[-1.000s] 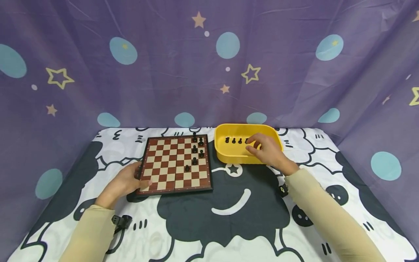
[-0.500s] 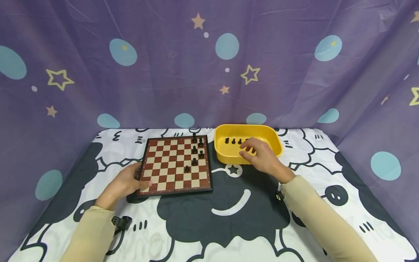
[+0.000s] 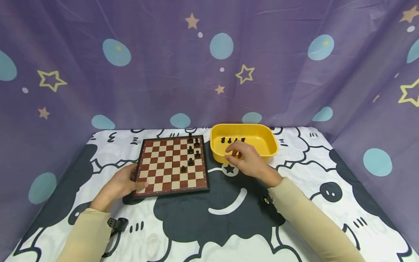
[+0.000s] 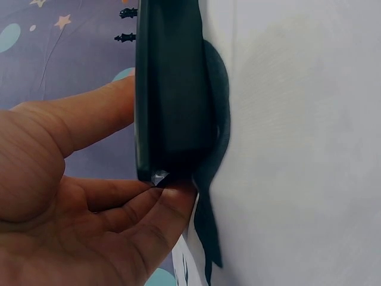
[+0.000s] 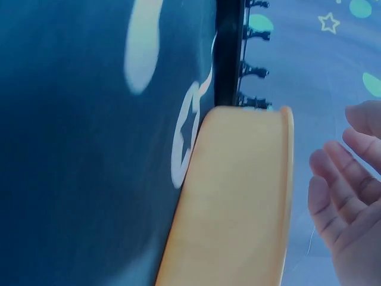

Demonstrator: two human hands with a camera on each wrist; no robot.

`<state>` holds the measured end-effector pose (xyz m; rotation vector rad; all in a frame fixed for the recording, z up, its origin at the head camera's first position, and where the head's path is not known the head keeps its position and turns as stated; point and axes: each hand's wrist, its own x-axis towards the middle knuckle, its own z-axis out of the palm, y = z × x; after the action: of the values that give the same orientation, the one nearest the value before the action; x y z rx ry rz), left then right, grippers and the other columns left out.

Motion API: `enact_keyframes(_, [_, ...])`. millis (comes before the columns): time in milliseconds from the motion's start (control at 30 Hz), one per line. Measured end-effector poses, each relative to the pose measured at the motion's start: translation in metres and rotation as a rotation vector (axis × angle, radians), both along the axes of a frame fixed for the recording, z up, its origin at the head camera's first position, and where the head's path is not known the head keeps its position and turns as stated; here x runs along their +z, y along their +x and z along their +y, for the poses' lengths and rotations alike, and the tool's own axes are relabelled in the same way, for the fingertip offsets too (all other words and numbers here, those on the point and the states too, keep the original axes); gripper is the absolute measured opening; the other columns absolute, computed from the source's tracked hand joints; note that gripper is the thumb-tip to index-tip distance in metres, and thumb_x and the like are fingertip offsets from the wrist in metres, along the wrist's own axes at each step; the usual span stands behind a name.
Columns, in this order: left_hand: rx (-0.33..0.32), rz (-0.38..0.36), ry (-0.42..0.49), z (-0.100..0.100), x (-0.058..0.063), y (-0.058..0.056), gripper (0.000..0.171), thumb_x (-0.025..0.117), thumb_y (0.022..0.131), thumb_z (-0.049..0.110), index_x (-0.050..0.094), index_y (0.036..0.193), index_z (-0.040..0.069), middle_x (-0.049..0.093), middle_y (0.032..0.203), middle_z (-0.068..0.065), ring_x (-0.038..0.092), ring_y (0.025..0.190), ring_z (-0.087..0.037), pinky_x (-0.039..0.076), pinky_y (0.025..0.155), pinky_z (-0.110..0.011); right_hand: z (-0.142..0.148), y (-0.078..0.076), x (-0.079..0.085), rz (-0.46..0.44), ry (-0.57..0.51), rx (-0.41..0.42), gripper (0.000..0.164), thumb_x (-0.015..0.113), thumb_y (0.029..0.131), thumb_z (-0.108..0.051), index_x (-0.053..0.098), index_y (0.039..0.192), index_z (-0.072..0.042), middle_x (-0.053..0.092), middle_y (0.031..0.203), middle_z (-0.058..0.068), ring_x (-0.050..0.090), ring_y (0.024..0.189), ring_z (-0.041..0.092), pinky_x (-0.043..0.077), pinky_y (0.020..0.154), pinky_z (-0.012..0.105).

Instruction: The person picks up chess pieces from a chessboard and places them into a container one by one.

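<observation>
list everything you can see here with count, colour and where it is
chessboard: 1, red-brown and cream, left of centre
tray: 1, yellow, right of chessboard
board pieces: 6, black, right half of chessboard
tray pieces: at least 4, black, in a row inside tray
cloth: 1, white and dark grey, underneath
curtain: 1, purple, patterned, behind
wrist devices: 2, black, one by each cuff
sleeves: 2, beige, both arms
left hand: 1, bare, gripping chessboard's left edge
right hand: 1, bare, at tray's near side
</observation>
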<state>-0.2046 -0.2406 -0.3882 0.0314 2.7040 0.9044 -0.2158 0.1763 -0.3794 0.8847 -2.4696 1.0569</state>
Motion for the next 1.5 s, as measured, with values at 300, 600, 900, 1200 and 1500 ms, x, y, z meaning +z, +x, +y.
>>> enact_keyframes(300, [-0.005,-0.002,0.0,0.001,-0.002,-0.001,0.086,0.08,0.078,0.026,0.033,0.14,-0.01,0.059,0.109,-0.026,0.057,0.095,-0.034,0.044,0.082,-0.052,-0.024,0.004,0.002,-0.04,0.033,0.016,0.018,0.072,0.086,-0.015,0.068,0.102,-0.01,0.063,0.095,0.003,0.054,0.073,0.01,0.051,0.064,0.033])
enact_keyframes(600, [-0.008,0.007,-0.002,-0.001,-0.001,0.0,0.089,0.079,0.079,0.028,0.029,0.141,-0.012,0.057,0.112,-0.028,0.057,0.097,-0.035,0.044,0.082,-0.051,-0.055,0.004,0.001,-0.054,0.094,0.089,0.019,0.067,0.09,-0.02,0.065,0.108,-0.013,0.063,0.1,0.005,0.052,0.072,0.007,0.046,0.062,0.024])
enact_keyframes(900, [0.006,-0.005,-0.007,0.0,-0.001,-0.001,0.086,0.08,0.078,0.026,0.032,0.139,-0.01,0.058,0.109,-0.026,0.056,0.096,-0.034,0.043,0.083,-0.052,-0.083,-0.003,-0.002,-0.101,0.127,0.149,0.026,0.065,0.092,-0.02,0.063,0.115,-0.008,0.062,0.105,0.007,0.055,0.077,0.019,0.044,0.066,0.029])
enact_keyframes(1200, [-0.024,0.018,0.0,0.0,-0.001,-0.002,0.084,0.079,0.079,0.025,0.032,0.139,-0.011,0.059,0.109,-0.026,0.058,0.096,-0.034,0.045,0.081,-0.051,-0.102,-0.008,-0.001,-0.155,0.173,0.155,0.029,0.066,0.091,-0.021,0.063,0.117,-0.008,0.061,0.112,0.0,0.057,0.083,0.012,0.047,0.074,0.028])
enact_keyframes(1500, [-0.015,0.014,-0.009,0.0,-0.001,-0.001,0.086,0.079,0.079,0.025,0.031,0.14,-0.012,0.059,0.109,-0.026,0.058,0.096,-0.035,0.044,0.082,-0.052,-0.115,-0.014,-0.007,-0.196,0.25,0.148,0.034,0.063,0.094,-0.029,0.061,0.122,-0.011,0.06,0.117,0.0,0.06,0.093,0.017,0.047,0.08,0.029])
